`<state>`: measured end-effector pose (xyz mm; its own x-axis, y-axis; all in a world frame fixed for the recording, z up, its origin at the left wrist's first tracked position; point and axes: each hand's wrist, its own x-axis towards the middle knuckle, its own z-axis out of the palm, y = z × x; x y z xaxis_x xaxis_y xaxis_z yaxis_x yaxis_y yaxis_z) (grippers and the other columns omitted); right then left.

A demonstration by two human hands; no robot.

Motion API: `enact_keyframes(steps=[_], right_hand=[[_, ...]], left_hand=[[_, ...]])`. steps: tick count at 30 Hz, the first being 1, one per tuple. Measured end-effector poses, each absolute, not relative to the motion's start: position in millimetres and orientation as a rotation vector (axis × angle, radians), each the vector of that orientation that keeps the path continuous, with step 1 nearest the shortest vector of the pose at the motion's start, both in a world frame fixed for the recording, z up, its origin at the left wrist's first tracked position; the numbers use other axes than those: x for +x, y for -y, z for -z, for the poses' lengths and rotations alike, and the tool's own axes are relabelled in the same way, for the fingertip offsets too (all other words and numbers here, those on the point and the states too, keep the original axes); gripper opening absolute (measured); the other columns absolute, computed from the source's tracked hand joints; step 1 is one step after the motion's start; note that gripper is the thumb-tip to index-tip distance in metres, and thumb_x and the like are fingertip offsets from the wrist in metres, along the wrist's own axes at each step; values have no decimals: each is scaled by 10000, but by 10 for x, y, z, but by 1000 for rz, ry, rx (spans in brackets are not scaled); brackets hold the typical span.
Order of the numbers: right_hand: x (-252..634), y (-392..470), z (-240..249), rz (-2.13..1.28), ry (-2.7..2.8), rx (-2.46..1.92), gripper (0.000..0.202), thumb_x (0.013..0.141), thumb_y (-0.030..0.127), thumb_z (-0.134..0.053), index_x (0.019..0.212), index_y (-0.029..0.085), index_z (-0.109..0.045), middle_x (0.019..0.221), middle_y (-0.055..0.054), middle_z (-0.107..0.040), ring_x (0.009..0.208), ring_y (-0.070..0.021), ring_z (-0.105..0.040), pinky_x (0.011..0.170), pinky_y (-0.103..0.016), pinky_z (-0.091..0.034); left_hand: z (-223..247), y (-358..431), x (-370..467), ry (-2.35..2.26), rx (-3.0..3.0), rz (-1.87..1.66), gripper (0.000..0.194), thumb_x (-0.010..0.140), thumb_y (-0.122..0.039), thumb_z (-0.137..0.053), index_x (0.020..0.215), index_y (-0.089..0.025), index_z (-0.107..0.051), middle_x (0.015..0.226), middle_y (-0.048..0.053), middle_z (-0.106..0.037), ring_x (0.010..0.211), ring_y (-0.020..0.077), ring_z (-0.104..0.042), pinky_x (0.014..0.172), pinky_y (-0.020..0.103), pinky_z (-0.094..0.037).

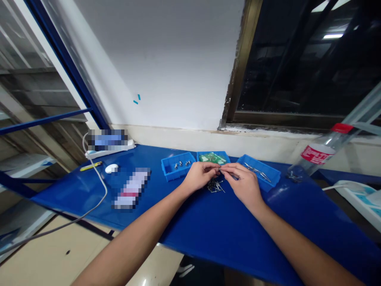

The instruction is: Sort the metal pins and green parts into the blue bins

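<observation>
My left hand point(199, 175) and my right hand point(244, 183) meet above the middle of the blue table point(190, 222), fingertips pinched together. Between them is a small shiny metal piece point(219, 169), too small to name; a dark thin length shows under my right fingers. Just below the hands lies a loose pile of thin metal pins point(216, 186). Behind my left hand stands a blue bin point(170, 174) with a few small metal fittings point(180, 164). A middle blue bin point(199, 153) holds a green-and-white bag point(212, 158). The right blue bin point(275, 178) contains long thin metal rods point(260, 173).
At the right stands a plastic bottle point(320, 153) with a red cap, small dark pieces near its base. On the left are a yellow cutter point(91, 166), a white round object point(112, 168), a cable point(104, 186), a power strip point(119, 148) and a blurred-out item point(133, 188).
</observation>
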<state>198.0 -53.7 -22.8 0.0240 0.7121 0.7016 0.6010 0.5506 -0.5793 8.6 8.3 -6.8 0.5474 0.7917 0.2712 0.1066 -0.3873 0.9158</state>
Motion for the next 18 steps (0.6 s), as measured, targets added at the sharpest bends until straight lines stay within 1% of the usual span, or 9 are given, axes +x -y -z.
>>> enact_keyframes(steps=[4, 6, 8, 10, 13, 14, 16, 18], right_hand=[[1968, 533, 241, -109, 1671, -1132, 109, 963, 244, -642, 947, 235, -749, 1001, -59, -761, 878, -219, -727, 833, -369, -600], [1964, 527, 257, -123, 1658, -1158, 71, 946, 247, -655, 917, 230, -718, 961, -53, -747, 801, -207, -708, 769, -355, -598], [1959, 520, 277, -141, 1639, -1190, 48, 929, 262, -674, 902, 227, -695, 933, -51, -737, 757, -202, -691, 740, -354, -594], [1953, 513, 292, -179, 1605, -1219, 61, 914, 275, -688, 947, 223, -690, 928, -52, -734, 751, -201, -692, 729, -352, -598], [1949, 508, 297, -243, 1591, -1232, 207, 928, 285, -665, 1117, 212, -702, 948, -60, -726, 748, -193, -689, 701, -338, -605], [1951, 508, 295, -244, 1609, -1226, 226, 940, 288, -648, 1143, 211, -711, 958, -65, -724, 744, -190, -684, 694, -335, -606], [1958, 509, 292, -225, 1647, -1213, 208, 955, 294, -628, 1111, 214, -740, 975, -73, -724, 737, -187, -678, 697, -339, -607], [1967, 509, 293, -242, 1645, -1202, 166, 951, 294, -640, 1047, 216, -751, 982, -71, -730, 743, -187, -691, 711, -342, -613]], left_hand=[[95, -105, 86, -752, 1854, -912, 248, 923, -234, -642, 1094, -140, -796, 982, 81, -820, 862, 200, -785, 843, 315, -638], [99, -101, 92, -752, 1868, -930, 222, 913, -226, -651, 1058, -139, -795, 983, 80, -818, 878, 201, -784, 846, 310, -634], [100, -94, 97, -753, 1880, -950, 209, 903, -226, -667, 1050, -142, -789, 994, 83, -818, 900, 205, -784, 855, 316, -632], [97, -87, 100, -743, 1870, -961, 233, 893, -207, -671, 1090, -141, -775, 1005, 88, -818, 911, 205, -785, 867, 322, -629], [70, -67, 95, -743, 1859, -963, 304, 884, -185, -673, 1175, -131, -746, 1030, 96, -816, 924, 199, -784, 882, 313, -616], [54, -57, 91, -766, 1883, -956, 292, 892, -204, -676, 1165, -131, -751, 1024, 94, -816, 912, 196, -782, 867, 303, -611], [12, -31, 81, -843, 1962, -916, 252, 930, -303, -673, 1086, -136, -781, 958, 80, -817, 847, 192, -773, 794, 279, -595], [-30, -4, 71, -906, 2023, -851, 325, 963, -421, -649, 994, -138, -806, 852, 66, -807, 774, 194, -761, 715, 264, -570]])
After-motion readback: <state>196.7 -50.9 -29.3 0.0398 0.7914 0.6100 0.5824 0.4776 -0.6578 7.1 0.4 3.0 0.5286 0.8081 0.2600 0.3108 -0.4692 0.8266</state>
